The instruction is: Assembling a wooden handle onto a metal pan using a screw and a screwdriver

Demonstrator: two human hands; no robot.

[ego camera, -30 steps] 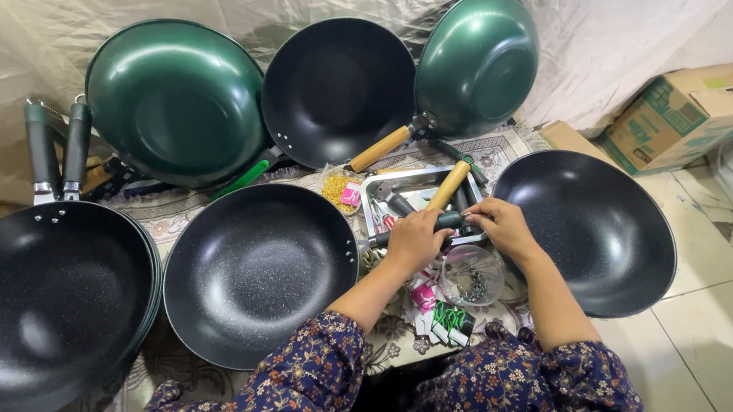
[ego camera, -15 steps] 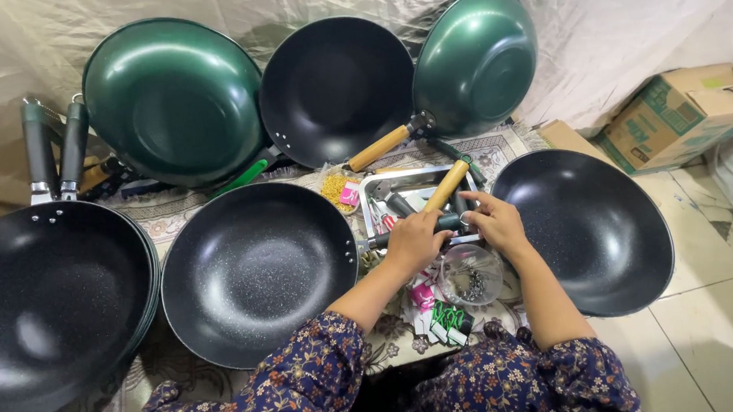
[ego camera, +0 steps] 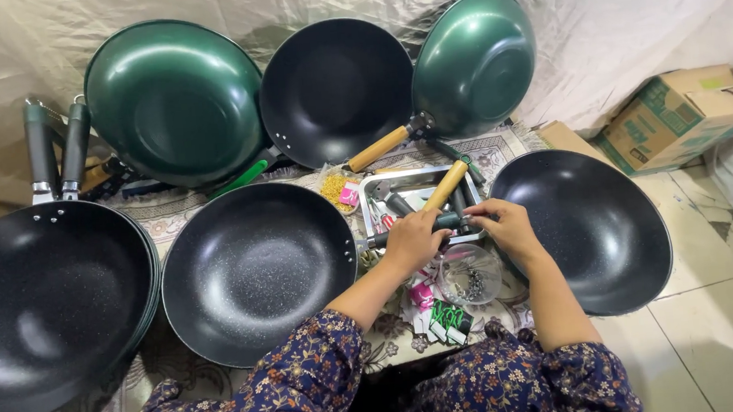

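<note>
- Left hand (ego camera: 412, 241): fingers curled and pressed around a dark green handle (ego camera: 446, 221) that lies across the near rim of a shallow rectangular metal tray (ego camera: 370, 214).
- Right hand (ego camera: 506, 227): at 3 o'clock of the left hand, fingertips pinching the right end of the same handle; whether a small part sits between the fingertips cannot be told.
- The handle is at picture centre, over the tray, between the two front woks.
- Wooden handle with a dark ferrule (ego camera: 446, 185): lies tilted in the tray, at 12 o'clock of the hands.
- Packages: one brown cardboard box with green printed panels (ego camera: 681, 113), at 2 o'clock of the hands, on the tiled floor, flaps open. One small clear bag of yellow pieces with a pink label (ego camera: 340, 191) at 11 o'clock, touching the tray's left end. Small green-and-white and pink packets (ego camera: 444, 318) at 6 o'clock, count unclear.
- Clear round dish of small metal parts (ego camera: 470, 275): one, just below the hands.
- Woks counted: two green woks leaning on the sheet, one at 10 o'clock (ego camera: 173, 101), one at 1 o'clock (ego camera: 473, 62); one black wok (ego camera: 336, 89) between them; one black speckled wok (ego camera: 253, 273) at 9 o'clock; one black wok (ego camera: 594, 226) at 3 o'clock; a stack of black woks (ego camera: 44, 309) far left, with two handles showing.
</note>
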